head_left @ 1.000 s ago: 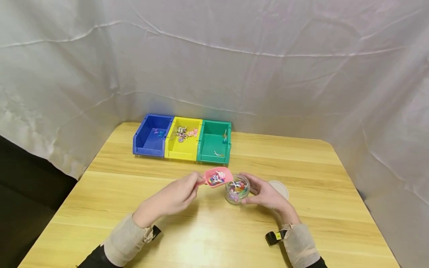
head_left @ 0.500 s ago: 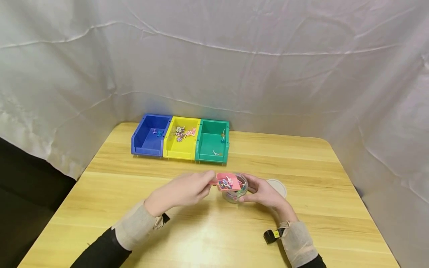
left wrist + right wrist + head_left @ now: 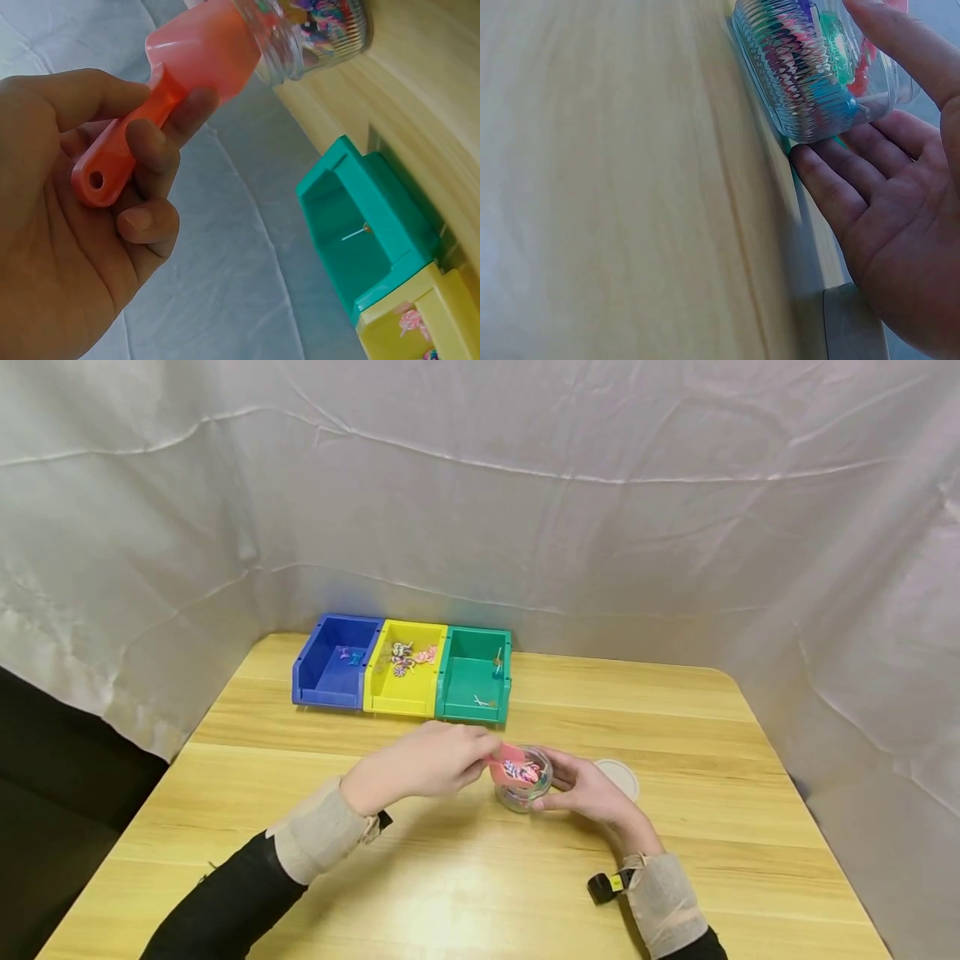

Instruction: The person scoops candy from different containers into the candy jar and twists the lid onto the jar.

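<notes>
Pink scoop (image 3: 199,49): just ahead of the left hand's fingertips, its blade tipped at the jar's mouth, small striped candies (image 3: 521,771) at its front.
Left hand (image 3: 431,760): grasping the scoop's handle between thumb and fingers, the palm side facing its wrist camera.
Glass jar (image 3: 802,82): in the right hand's grasp and to the right of the left hand, colourful pieces showing through its ribbed wall; whether its base sits flat I cannot tell.
Right hand (image 3: 581,789): holding the jar from its right side, thumb on the near side, fingers curved round the far side.
White disc (image 3: 619,779): just right of the right hand, partly hidden by it.
Bins: beyond the left hand, side by side; blue bin (image 3: 330,697) ahead-left, yellow bin (image 3: 397,702) ahead, green bin (image 3: 471,683) ahead-right, each with a few small pieces inside.
Wooden table (image 3: 450,902): below both hands.
</notes>
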Available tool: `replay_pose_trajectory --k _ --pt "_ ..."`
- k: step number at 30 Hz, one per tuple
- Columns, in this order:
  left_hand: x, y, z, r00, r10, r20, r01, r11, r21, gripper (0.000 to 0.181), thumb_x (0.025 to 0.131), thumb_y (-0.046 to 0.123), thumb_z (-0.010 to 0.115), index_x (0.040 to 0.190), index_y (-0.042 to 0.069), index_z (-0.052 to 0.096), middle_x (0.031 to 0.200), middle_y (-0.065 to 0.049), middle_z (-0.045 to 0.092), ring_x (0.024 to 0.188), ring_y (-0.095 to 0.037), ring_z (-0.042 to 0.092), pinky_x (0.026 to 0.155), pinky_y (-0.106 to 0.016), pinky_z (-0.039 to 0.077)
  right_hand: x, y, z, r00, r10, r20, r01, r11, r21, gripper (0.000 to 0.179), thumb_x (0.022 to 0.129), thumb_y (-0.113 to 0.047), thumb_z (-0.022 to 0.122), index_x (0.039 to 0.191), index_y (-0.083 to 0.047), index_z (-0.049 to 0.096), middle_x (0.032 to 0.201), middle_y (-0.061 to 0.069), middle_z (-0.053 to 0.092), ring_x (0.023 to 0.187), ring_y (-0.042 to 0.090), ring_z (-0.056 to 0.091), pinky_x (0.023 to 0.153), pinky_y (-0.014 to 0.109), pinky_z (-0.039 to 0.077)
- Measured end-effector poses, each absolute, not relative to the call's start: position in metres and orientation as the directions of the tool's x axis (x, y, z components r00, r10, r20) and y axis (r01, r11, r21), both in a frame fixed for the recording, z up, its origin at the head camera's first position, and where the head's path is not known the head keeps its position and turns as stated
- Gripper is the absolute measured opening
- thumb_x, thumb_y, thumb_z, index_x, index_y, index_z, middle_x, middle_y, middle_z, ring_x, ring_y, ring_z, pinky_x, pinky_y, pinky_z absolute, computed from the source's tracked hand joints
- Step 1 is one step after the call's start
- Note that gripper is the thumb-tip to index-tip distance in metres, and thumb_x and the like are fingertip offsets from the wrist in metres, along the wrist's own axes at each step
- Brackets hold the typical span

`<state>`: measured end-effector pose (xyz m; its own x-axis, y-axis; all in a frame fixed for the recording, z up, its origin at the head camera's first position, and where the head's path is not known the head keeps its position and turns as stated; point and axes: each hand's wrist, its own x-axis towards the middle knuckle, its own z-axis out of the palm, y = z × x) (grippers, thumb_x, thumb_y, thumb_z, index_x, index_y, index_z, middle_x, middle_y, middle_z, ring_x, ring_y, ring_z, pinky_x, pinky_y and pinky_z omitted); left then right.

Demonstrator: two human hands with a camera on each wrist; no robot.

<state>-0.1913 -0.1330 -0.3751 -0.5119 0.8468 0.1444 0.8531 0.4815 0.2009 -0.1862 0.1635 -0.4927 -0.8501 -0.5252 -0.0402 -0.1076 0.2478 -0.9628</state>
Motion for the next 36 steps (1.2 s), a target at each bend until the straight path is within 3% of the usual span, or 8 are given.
replay_pose_trajectory --k 5,11,18,25,31,36 --pt "-0.195 -0.132 -0.366 -0.482 0.858 0.177 0.876 0.466 0.127 0.015 0.102 0.018 0.068 0.115 0.015 0.075 0.098 0.001 0.069 0.081 -0.015 0.064 0.073 -0.031 0.058 -0.186 0.163 -0.492 -0.853 -0.519 -0.054 -0.090 0.249 -0.964 0.089 0.086 -0.009 0.086 0.158 0.003 0.036 0.158 0.023 0.044 0.145 0.041 0.043 0.116 0.041 0.038" --pt "-0.201 -0.125 -0.354 -0.459 0.877 0.140 0.889 0.451 0.082 0.023 0.100 0.003 0.068 0.110 0.021 0.079 0.096 0.005 0.070 0.080 -0.012 0.061 0.069 -0.025 0.053 -0.186 0.163 -0.493 -0.854 -0.516 -0.062 -0.078 0.245 -0.966 0.089 0.085 -0.009 0.086 0.158 0.003 0.035 0.159 0.022 0.044 0.145 0.040 0.043 0.115 0.038 0.040" --pt "-0.202 -0.119 -0.348 -0.461 0.881 0.107 0.888 0.459 0.043 0.032 0.099 0.000 0.068 0.116 0.023 0.081 0.109 0.006 0.073 0.096 -0.014 0.064 0.082 -0.027 0.054 -0.187 0.163 -0.493 -0.853 -0.518 -0.062 -0.078 0.242 -0.967 0.089 0.086 -0.009 0.086 0.158 0.001 0.036 0.159 0.022 0.043 0.146 0.039 0.042 0.116 0.037 0.039" --pt "-0.203 -0.124 -0.340 -0.447 0.882 0.152 0.895 0.441 0.069 0.036 0.095 -0.007 0.069 0.114 0.021 0.081 0.110 0.004 0.074 0.099 -0.016 0.066 0.086 -0.028 0.056 -0.186 0.161 -0.492 -0.851 -0.521 -0.064 -0.068 0.232 -0.970 0.090 0.085 -0.008 0.086 0.158 0.002 0.035 0.160 0.022 0.042 0.146 0.040 0.042 0.116 0.038 0.038" --pt "-0.206 -0.137 -0.332 -0.458 0.855 0.241 0.889 0.446 0.106 0.026 0.096 -0.003 0.071 0.113 0.015 0.080 0.112 -0.001 0.074 0.105 -0.019 0.069 0.092 -0.031 0.057 -0.187 0.162 -0.494 -0.851 -0.523 -0.044 -0.093 0.233 -0.968 0.088 0.085 -0.007 0.086 0.158 0.002 0.037 0.161 0.020 0.042 0.147 0.039 0.041 0.115 0.035 0.039" --pt "-0.208 -0.153 -0.337 -0.476 0.799 0.369 0.880 0.440 0.181 0.014 0.098 0.006 0.072 0.110 0.008 0.079 0.108 -0.002 0.073 0.100 -0.018 0.069 0.090 -0.032 0.058 -0.188 0.162 -0.496 -0.853 -0.519 -0.052 -0.083 0.234 -0.969 0.089 0.083 -0.006 0.087 0.157 0.001 0.038 0.160 0.019 0.044 0.147 0.038 0.042 0.113 0.030 0.041"
